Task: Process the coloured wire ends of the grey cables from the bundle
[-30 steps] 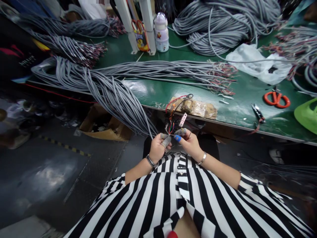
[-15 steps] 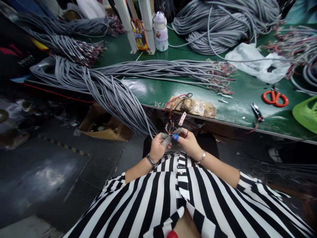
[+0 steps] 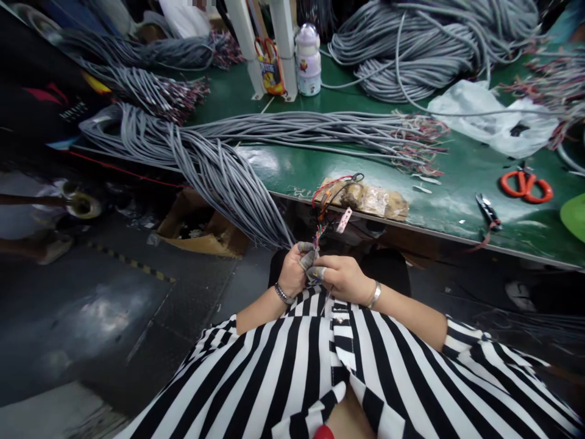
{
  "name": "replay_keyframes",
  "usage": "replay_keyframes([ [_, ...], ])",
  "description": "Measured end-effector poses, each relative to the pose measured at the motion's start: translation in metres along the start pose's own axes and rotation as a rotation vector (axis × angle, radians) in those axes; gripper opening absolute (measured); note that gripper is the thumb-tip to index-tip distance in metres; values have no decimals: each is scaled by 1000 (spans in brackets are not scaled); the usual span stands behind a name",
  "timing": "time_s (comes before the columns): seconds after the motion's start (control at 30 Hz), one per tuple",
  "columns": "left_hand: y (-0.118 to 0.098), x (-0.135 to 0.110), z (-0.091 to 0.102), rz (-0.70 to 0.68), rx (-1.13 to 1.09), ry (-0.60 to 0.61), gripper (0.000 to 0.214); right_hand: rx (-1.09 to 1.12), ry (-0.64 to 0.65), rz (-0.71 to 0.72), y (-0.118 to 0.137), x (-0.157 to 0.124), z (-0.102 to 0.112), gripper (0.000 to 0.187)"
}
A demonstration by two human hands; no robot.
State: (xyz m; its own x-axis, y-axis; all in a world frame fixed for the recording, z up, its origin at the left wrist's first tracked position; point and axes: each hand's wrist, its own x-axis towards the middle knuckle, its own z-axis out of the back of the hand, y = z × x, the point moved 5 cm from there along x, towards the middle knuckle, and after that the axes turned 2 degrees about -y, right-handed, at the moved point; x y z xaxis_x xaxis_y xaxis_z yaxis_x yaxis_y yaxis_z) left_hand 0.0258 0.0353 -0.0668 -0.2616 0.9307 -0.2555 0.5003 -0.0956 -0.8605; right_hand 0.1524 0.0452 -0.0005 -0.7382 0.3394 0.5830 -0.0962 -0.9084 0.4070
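Observation:
In front of my striped shirt, my left hand (image 3: pixel 295 268) is closed on the end of a grey cable, its fingertips covered in grey wraps. Thin coloured wires (image 3: pixel 319 235) stick up from between the fingers. My right hand (image 3: pixel 342 277) meets it from the other side, thumb and fingers pinched on the cable just below those wires; the fingers hide most of it. A thick bundle of grey cables (image 3: pixel 237 189) slopes from the bench down to my left hand. Just beyond the hands, a taped block (image 3: pixel 365 198) with red and black leads sits on the bench edge.
Orange-handled scissors (image 3: pixel 525 186) and small cutters (image 3: pixel 488 211) lie right on the green bench. Behind are a plastic bag (image 3: pixel 498 116), a large cable coil (image 3: pixel 411 67) and a bottle (image 3: pixel 308 61). A cardboard box (image 3: pixel 201 228) stands on the floor; someone's limbs show far left.
My right hand has turned over, its knuckles now upward and its fingers lower against the left hand. The coloured wires stand more upright and closer together. The view has shifted slightly left.

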Motion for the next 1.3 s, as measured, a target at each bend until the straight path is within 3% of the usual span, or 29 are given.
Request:
replay_keyframes([
  [0.27, -2, 6, 9, 148, -7, 140, 54, 69, 100, 74, 9, 3, -11, 21],
  [0.37, -4, 8, 14, 148, 0, 190, 57, 131, 35, 56, 9, 2, -2, 18],
  [0.47, -3, 9, 20, 125, 25, 219, 58, 127, -98, -63, 1, 1, 10, 24],
  [0.53, 1, 10, 25, 144, 65, 214, 60, 93, -114, -149, -4, 3, 10, 33],
  [0.63, 7, 10, 28, 200, 115, 236, 60, 68, -16, -222, -9, 6, 2, 41],
  [0.73, 7, 9, 28, 261, 172, 309, 59, 23, 83, -221, -13, 7, -3, 25],
  [0.87, -4, 6, 27, 313, 295, 487, 57, 61, 196, -127, -16, 6, 5, 14],
  [0.97, -13, 8, 28, 321, 402, 590, 53, 186, 190, -135, -25, 1, 13, 15],
  [1.17, -26, 10, 25, 284, 495, 669, 48, 349, 15, -470, -66, -30, 7, 21],
  [1.3, -52, 9, 19, 15, 482, 516, 45, 256, -201, -853, -96, -73, 18, 38],
])
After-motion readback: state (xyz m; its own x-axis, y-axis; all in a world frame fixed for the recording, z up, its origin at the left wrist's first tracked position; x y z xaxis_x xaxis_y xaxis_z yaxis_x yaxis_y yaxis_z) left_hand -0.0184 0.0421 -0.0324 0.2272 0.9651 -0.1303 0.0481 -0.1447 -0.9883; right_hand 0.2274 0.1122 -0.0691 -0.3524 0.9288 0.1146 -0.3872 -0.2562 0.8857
